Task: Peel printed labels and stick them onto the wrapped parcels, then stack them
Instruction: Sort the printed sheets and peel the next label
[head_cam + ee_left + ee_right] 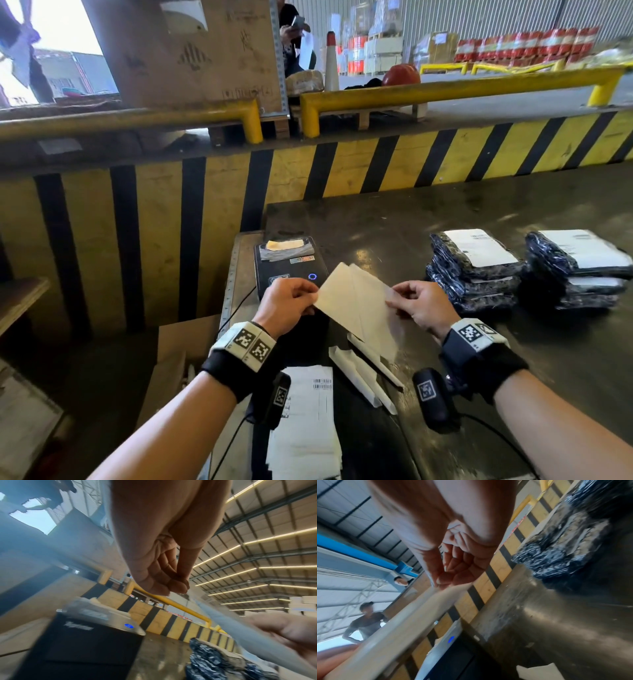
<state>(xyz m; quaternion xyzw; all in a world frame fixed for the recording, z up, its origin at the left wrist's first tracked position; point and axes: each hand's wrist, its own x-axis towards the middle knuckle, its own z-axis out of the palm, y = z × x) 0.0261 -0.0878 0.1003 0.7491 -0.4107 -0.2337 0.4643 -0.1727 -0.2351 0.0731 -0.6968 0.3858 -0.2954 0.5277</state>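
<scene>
Between the left hand (291, 301) and right hand (419, 305), both pinched on its ends, the pale rectangular label sheet (356, 301) is held above the black printer (287, 263), its long axis running hand to hand, with 2 stacks of black wrapped parcels (476, 270) lying nearer the right hand.

both forearms are bare, with no sleeves showing, and each wrist wears a wide black fabric wristband (239, 375) topped by a pale grey block printed with square black-and-white coded markers (251, 344). under each wrist hangs a small rounded black camera pod (432, 399) carrying its own square marker, and a thin black cable (496, 432) trails from it. the left hand (287, 303) and right hand (420, 306) wear no gloves or rings.
</scene>
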